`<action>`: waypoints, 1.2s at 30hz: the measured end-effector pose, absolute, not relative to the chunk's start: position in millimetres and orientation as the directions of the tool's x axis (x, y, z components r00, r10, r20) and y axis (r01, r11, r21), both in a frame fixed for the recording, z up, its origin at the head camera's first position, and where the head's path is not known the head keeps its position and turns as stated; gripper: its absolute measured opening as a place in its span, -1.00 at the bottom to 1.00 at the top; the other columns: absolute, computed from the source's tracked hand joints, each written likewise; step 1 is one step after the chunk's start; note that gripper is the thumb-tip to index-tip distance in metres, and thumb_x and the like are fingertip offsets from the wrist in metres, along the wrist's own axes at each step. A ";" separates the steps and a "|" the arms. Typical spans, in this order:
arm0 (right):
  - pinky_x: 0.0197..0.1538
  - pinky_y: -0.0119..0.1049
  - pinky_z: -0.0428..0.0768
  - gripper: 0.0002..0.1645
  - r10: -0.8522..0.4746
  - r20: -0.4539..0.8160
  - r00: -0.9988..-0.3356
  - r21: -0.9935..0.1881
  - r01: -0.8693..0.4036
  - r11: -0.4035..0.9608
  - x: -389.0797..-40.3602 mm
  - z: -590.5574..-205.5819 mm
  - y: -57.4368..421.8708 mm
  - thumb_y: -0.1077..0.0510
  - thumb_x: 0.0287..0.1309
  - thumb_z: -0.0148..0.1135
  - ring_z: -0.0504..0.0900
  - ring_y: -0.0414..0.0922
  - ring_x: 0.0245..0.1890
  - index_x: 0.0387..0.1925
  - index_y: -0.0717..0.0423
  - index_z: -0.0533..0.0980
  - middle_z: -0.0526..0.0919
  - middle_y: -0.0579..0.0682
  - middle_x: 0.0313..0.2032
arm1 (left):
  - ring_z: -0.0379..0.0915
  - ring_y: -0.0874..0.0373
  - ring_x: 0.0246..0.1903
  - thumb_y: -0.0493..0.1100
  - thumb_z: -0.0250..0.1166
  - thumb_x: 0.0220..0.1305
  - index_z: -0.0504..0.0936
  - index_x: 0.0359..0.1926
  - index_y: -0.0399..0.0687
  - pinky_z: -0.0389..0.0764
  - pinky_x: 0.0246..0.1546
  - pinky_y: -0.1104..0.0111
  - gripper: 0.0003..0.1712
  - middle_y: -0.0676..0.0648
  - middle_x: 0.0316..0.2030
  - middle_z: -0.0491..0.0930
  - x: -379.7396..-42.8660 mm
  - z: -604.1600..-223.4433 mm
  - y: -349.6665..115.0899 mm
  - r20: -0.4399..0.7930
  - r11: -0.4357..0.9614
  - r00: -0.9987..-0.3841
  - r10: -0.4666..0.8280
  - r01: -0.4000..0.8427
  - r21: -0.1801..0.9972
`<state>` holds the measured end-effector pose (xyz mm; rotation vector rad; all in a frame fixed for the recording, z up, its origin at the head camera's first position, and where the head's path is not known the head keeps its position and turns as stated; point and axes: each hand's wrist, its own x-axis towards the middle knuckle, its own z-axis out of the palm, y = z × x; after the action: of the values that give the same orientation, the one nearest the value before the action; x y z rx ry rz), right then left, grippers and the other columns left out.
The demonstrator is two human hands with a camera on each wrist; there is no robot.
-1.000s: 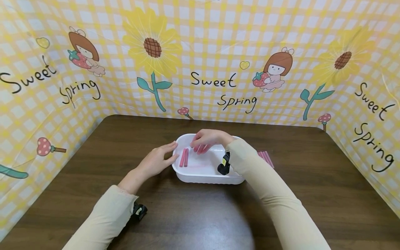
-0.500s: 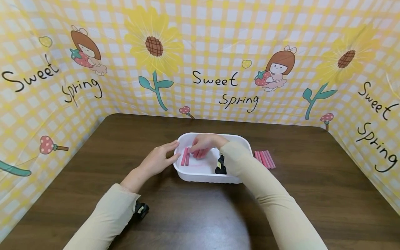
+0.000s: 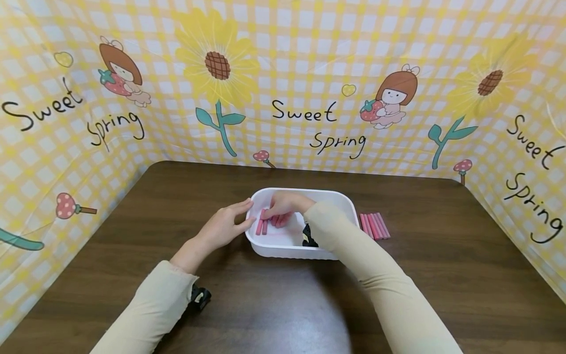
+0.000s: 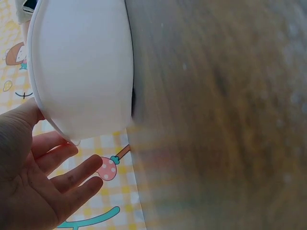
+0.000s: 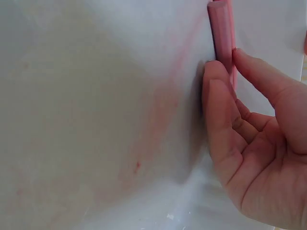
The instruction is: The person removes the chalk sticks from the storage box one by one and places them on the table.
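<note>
Inside a white oval tub [image 3: 305, 253] lie two slim pink sticks [image 3: 258, 227], side by side near its left end. My right hand [image 3: 283, 209] reaches into the tub and pinches the right-hand pink stick [image 5: 221, 33] between thumb and fingers, as the right wrist view shows. My left hand [image 3: 219, 226] rests at the tub's left end, with thumb and index finger touching the rim. In the left wrist view its other fingers [image 4: 79, 184] are extended and apart from the tub.
Several more pink sticks [image 3: 375, 226] lie in a row on the brown table [image 3: 261, 305], just right of the tub. Faint pink smears mark the tub's floor [image 5: 158, 115]. A yellow checked cloth [image 3: 305, 64] stands behind the table and along its sides.
My right hand has moved down and left inside the tub, onto the right-hand stick. The left hand keeps its place at the rim. The view has shifted slightly.
</note>
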<state>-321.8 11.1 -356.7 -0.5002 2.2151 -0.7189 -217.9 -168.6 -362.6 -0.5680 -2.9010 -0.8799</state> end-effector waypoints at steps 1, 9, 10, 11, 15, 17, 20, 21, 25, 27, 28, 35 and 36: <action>-0.50 -0.49 0.59 -0.65 -0.543 -0.531 -0.651 -0.627 -0.128 0.768 -321.6 -356.6 10.9 -0.01 0.21 0.18 0.52 -0.24 -0.66 -0.51 0.19 0.52 0.53 -0.05 -0.67 | 0.22 -0.15 0.30 -0.05 0.17 0.29 0.33 0.28 -0.23 0.28 0.29 0.00 -0.39 -0.22 0.32 0.28 -218.0 -362.5 -168.5 0.159 0.769 -0.931 0.330 0.362 0.526; -0.48 -0.50 0.60 -0.67 -0.530 -0.541 -0.653 -0.613 -0.125 0.780 -322.5 -355.9 11.7 0.03 0.20 0.19 0.55 -0.24 -0.66 -0.55 0.19 0.54 0.56 -0.05 -0.66 | 0.21 -0.15 0.31 -0.05 0.17 0.29 0.33 0.29 -0.22 0.27 0.30 -0.01 -0.39 -0.21 0.32 0.27 -218.0 -362.1 -167.6 0.152 0.768 -0.933 0.327 0.356 0.532; -0.47 -0.50 0.59 -0.67 -0.533 -0.545 -0.647 -0.614 -0.125 0.780 -322.9 -356.4 12.0 0.03 0.21 0.18 0.55 -0.25 -0.65 -0.54 0.18 0.55 0.56 -0.05 -0.66 | 0.22 -0.15 0.31 -0.05 0.17 0.29 0.33 0.29 -0.22 0.27 0.30 -0.01 -0.39 -0.21 0.32 0.27 -218.0 -362.2 -167.5 0.152 0.768 -0.932 0.328 0.357 0.532; -0.46 -0.50 0.59 -0.68 -0.534 -0.549 -0.642 -0.616 -0.120 0.778 -323.2 -356.7 12.2 0.04 0.22 0.18 0.54 -0.24 -0.65 -0.53 0.18 0.56 0.56 -0.05 -0.65 | 0.22 -0.15 0.31 -0.05 0.17 0.29 0.33 0.29 -0.22 0.27 0.30 -0.01 -0.39 -0.21 0.32 0.27 -217.9 -362.4 -167.5 0.152 0.768 -0.932 0.328 0.357 0.532; -0.46 -0.50 0.59 -0.68 -0.556 -0.559 -0.615 -0.640 -0.105 0.761 -324.1 -357.8 13.9 0.08 0.25 0.13 0.52 -0.24 -0.65 -0.51 0.20 0.59 0.56 -0.05 -0.65 | 0.22 -0.15 0.31 -0.05 0.16 0.29 0.33 0.29 -0.23 0.27 0.30 -0.01 -0.39 -0.21 0.32 0.27 -217.6 -363.1 -167.5 0.153 0.767 -0.932 0.329 0.358 0.532; -0.47 -0.50 0.58 -0.67 -0.574 -0.567 -0.592 -0.657 -0.095 0.747 -324.6 -357.5 15.3 0.11 0.27 0.09 0.52 -0.25 -0.65 -0.50 0.22 0.60 0.57 -0.04 -0.65 | 0.21 -0.15 0.31 -0.05 0.16 0.30 0.33 0.29 -0.22 0.26 0.30 -0.01 -0.39 -0.21 0.32 0.27 -217.6 -363.4 -167.5 0.151 0.766 -0.933 0.328 0.356 0.535; -0.46 -0.51 0.58 -0.66 -0.602 -0.576 -0.553 -0.681 -0.083 0.728 -326.4 -356.4 17.7 0.14 0.29 0.02 0.52 -0.26 -0.64 -0.47 0.25 0.60 0.60 -0.03 -0.63 | 0.21 -0.15 0.31 -0.05 0.16 0.30 0.33 0.29 -0.22 0.26 0.30 -0.01 -0.40 -0.21 0.32 0.27 -217.5 -363.1 -167.5 0.150 0.764 -0.933 0.327 0.354 0.540; -0.46 -0.51 0.58 -0.66 -0.605 -0.576 -0.549 -0.685 -0.080 0.725 -327.0 -355.6 18.6 0.15 0.29 0.02 0.54 -0.26 -0.64 -0.46 0.26 0.60 0.62 -0.03 -0.62 | 0.21 -0.15 0.31 -0.04 0.16 0.30 0.33 0.29 -0.22 0.26 0.30 -0.01 -0.40 -0.21 0.32 0.27 -217.5 -362.9 -167.5 0.150 0.764 -0.933 0.326 0.354 0.540; -0.37 -0.46 0.64 -0.69 -0.596 -0.574 -0.561 -0.693 -0.054 0.719 -329.9 -351.1 23.8 0.13 0.29 0.02 0.61 -0.24 -0.57 -0.43 0.25 0.56 0.65 -0.01 -0.55 | 0.21 -0.15 0.31 -0.04 0.16 0.30 0.33 0.29 -0.22 0.26 0.30 -0.01 -0.39 -0.22 0.32 0.27 -217.3 -362.4 -167.9 0.151 0.763 -0.933 0.325 0.354 0.541; -0.29 -0.40 0.68 -0.72 -0.592 -0.568 -0.571 -0.701 -0.041 0.712 -331.2 -348.5 27.2 0.13 0.28 0.03 0.65 -0.22 -0.51 -0.38 0.25 0.54 0.67 0.01 -0.51 | 0.21 -0.15 0.32 -0.04 0.16 0.30 0.32 0.29 -0.22 0.26 0.30 -0.01 -0.39 -0.21 0.32 0.27 -216.9 -361.8 -167.9 0.146 0.766 -0.935 0.323 0.349 0.539; -0.25 -0.37 0.68 -0.73 -0.595 -0.565 -0.572 -0.706 -0.038 0.707 -331.7 -346.9 29.1 0.13 0.28 0.03 0.67 -0.21 -0.48 -0.34 0.25 0.54 0.68 0.02 -0.48 | 0.20 -0.15 0.32 -0.04 0.16 0.30 0.32 0.29 -0.22 0.26 0.30 -0.01 -0.39 -0.21 0.32 0.27 -216.8 -361.6 -167.9 0.144 0.767 -0.936 0.322 0.347 0.540; -0.07 -0.25 0.67 -0.71 -0.632 -0.540 -0.556 -0.758 -0.005 0.652 -331.9 -333.5 43.2 0.13 0.32 -0.02 0.71 -0.15 -0.34 -0.10 0.26 0.47 0.69 0.07 -0.32 | 0.19 -0.13 0.33 -0.02 0.15 0.30 0.31 0.30 -0.21 0.25 0.31 -0.01 -0.38 -0.19 0.33 0.26 -216.0 -360.3 -167.9 0.122 0.768 -0.941 0.315 0.329 0.549; -0.07 -0.25 0.67 -0.69 -0.637 -0.533 -0.557 -0.766 -0.002 0.643 -331.8 -331.8 45.4 0.12 0.32 -0.02 0.71 -0.15 -0.33 -0.05 0.27 0.45 0.68 0.08 -0.31 | 0.18 -0.13 0.33 -0.01 0.15 0.30 0.31 0.30 -0.21 0.25 0.31 -0.01 -0.37 -0.19 0.34 0.25 -215.8 -360.1 -167.8 0.119 0.769 -0.942 0.314 0.326 0.550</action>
<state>-331.8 45.4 -331.8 -0.4996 1.9993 -0.9305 -215.8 -167.8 -360.1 -0.5307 -2.9353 -0.9186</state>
